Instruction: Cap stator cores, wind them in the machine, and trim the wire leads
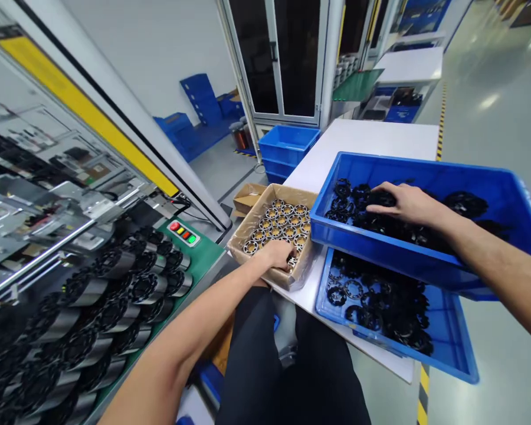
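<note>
My left hand [279,255] reaches into an open cardboard box [241,233] lined with clear film. Its fingers curl down around a slotted metal ring [292,261] at the near right corner, partly hidden by the hand. Rows of similar metal rings [281,219] with toothed insides fill the box. In the upper blue bin [407,239], my right hand [402,203] has thumb and fingers closed about a black plastic ring part [382,198]. More black ring parts [464,203] lie loose around it.
A lower blue bin [466,354] with black rings sits beneath the upper one on a white table [371,137]. To the left, assembled metal-and-black cylinders [115,313] stand on a green surface beside a button panel [184,234]. Empty blue bins [288,144] are stacked behind.
</note>
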Demonstrator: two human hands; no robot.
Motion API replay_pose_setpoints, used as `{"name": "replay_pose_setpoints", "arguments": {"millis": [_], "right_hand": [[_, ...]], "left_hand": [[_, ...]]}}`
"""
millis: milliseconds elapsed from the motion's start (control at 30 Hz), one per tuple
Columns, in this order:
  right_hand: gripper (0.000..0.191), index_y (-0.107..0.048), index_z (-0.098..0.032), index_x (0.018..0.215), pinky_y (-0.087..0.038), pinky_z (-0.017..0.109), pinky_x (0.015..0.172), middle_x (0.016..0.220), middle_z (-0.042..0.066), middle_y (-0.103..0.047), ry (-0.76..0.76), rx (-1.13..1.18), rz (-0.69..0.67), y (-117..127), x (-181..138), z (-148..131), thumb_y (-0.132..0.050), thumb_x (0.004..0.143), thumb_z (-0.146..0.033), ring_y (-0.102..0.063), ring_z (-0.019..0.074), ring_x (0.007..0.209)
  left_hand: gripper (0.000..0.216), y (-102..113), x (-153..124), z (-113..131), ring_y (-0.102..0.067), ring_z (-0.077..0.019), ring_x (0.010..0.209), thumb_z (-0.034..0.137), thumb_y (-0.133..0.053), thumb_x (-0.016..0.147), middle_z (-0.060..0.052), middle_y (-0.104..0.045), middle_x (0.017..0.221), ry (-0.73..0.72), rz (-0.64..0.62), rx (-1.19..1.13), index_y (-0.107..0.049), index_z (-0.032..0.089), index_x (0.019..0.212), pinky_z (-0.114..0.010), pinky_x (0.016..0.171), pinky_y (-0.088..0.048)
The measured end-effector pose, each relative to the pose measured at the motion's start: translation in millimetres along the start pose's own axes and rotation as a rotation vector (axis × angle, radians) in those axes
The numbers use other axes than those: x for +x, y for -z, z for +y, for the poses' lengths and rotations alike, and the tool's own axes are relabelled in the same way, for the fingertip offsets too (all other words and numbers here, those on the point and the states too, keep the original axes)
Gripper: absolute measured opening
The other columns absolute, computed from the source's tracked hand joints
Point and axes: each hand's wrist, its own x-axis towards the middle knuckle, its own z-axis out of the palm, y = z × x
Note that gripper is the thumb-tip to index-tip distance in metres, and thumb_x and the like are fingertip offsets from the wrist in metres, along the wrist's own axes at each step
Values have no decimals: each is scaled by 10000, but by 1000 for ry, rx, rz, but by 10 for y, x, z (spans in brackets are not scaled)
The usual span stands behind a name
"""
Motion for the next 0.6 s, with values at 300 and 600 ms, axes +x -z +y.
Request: {"name": "replay_pose_setpoints", "arguments": {"millis": [300, 600], "right_hand": [[658, -720, -263, 1048, -599, 488, 926, 948, 130, -655, -127, 19, -23, 14, 48, 11, -673, 959, -913, -669, 393, 1094], [721, -706, -276, 934, -583, 466, 960, 974, 118, -728, -22, 93, -33, 141, 42, -112, -635, 935, -993, -691, 327, 972]], "left_hand": [[253, -6, 53, -19, -786, -276, 1259, 393, -842, 1106, -119, -807, 1370, -23, 46, -120, -811, 193, 1258, -503, 1127, -680], [420, 496, -560, -373, -783, -291, 1262, 454, -909, 940, -100, -731, 1437, -29, 513, -966, -691, 242, 1230, -495, 1086, -687]]}}
